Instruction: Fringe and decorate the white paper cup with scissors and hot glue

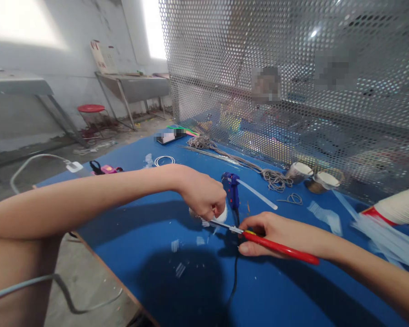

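Note:
My right hand (272, 234) is closed around red-handled pliers (282, 249), whose slim metal jaws reach left toward my other hand. My left hand (204, 195) has its fingers curled in a pinch by the jaw tips; what it pinches is hidden. Beneath it, a whitish round thing (222, 214) partly shows on the blue table. Just beyond both hands a blue glue gun (231, 187) stands with a translucent glue stick (259, 194) jutting from its back. Its dark cord (235, 277) runs toward me past the pliers.
Small clear plastic scraps (180, 270) lie on the blue tabletop (122, 231). Grey cord bundles (274, 179), two tape rolls (300, 170) and a phone (170, 136) line the back, before a perforated metal screen (225, 54). At right are plastic strips (388, 240) and a white cone (404, 206).

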The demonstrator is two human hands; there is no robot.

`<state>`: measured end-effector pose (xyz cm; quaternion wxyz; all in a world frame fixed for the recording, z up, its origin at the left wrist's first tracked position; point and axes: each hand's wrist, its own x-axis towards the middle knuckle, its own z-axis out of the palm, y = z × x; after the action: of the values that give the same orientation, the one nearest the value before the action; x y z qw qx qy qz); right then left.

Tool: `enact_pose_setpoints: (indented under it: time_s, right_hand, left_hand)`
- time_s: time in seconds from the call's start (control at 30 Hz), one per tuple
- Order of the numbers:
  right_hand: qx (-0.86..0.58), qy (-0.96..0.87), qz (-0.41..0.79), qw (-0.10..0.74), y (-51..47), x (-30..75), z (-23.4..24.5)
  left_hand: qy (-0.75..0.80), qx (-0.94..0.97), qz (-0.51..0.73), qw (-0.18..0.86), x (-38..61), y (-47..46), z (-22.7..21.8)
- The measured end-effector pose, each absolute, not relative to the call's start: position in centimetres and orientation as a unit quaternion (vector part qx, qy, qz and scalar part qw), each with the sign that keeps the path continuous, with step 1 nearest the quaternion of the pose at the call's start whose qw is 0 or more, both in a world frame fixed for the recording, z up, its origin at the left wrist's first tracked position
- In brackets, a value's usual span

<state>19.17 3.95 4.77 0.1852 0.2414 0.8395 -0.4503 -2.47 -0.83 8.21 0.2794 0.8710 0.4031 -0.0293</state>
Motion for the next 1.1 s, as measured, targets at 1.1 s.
enact_pose_setpoints:
  time_s: [1.1]
  right_hand:
    - [0.269,0.928,-0.252,0.057,0.2,21.0,-0.3]
  left_hand:
    - [0.624,0.745,0.217,0.091,-7.5,-4.7,2.2]
